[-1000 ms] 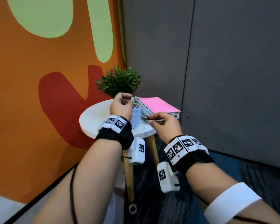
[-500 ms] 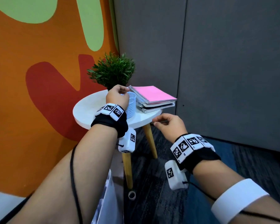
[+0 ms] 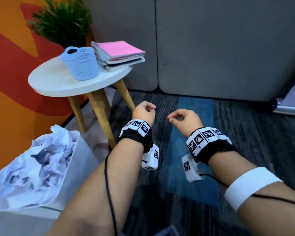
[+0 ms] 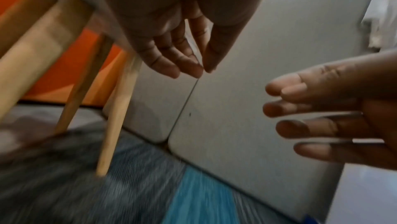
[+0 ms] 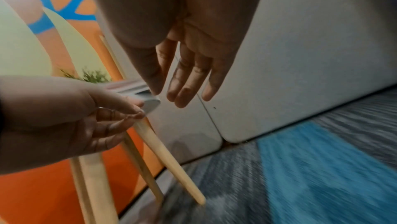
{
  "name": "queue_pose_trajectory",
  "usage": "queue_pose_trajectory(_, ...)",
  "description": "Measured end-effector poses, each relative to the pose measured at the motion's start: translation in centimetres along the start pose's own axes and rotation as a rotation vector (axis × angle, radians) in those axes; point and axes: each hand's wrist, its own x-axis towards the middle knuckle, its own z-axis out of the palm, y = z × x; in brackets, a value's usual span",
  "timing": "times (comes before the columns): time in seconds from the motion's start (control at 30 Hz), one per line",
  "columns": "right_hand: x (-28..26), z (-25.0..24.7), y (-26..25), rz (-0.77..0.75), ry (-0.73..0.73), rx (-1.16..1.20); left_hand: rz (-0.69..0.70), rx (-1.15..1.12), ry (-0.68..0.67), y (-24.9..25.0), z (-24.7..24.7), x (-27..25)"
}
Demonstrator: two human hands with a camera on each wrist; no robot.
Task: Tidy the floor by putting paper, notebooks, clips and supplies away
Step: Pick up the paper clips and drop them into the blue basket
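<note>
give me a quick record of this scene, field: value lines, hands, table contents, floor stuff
left hand: empty, fingers loosely curled, above the carpet
right hand: empty, fingers relaxed
table: round, white, wooden legs
basket: light blue, on the table
notebooks: stacked beside the basket, pink cover on top
plant: behind the basket
bin: left of the table, holds crumpled paper
carpet: grey with a blue strip

Perforated plastic basket (image 3: 82, 65) on a smooth white table (image 3: 58, 82) with wooden legs (image 3: 100, 116); ribbed carpet (image 3: 245, 133).

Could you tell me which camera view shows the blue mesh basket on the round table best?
The head view: the blue mesh basket stands whole on the white table, beside the notebooks. Neither wrist view shows it.
</note>
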Motion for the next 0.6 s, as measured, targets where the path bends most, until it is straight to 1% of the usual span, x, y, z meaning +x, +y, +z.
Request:
queue_pose_trajectory(0.07,-1.9,-0.8,3.6,0.058,-0.037,-0.057,-0.066,0.029,-0.103,-1.7,3.6,-3.1)
queue_pose_trajectory(0.17,-5.1,-1.8,8.8,0.147,-0.144,-0.158,-0.169,0.122,-0.287,-4.3,8.7,-8.0)
queue_pose_trajectory(0.27,-8.2,-2.6,13.9,0.216,-0.285,-0.272,-0.179,0.229,-0.488,-6.1,13.3,-13.0)
queue_pose_trajectory(0.33,-9.8,-3.1,16.5,0.259,-0.362,-0.311,-0.175,0.307,-0.591,-6.8,15.6,-15.8)
queue_pose_trajectory(0.47,-12.2,-4.1,20.2,0.281,-0.462,-0.404,-0.162,0.427,-0.736,-8.3,19.4,-20.4)
queue_pose_trajectory(0.6,-14.0,-5.1,23.3,0.328,-0.486,-0.444,-0.156,0.504,-0.808,-9.0,21.9,-22.6)
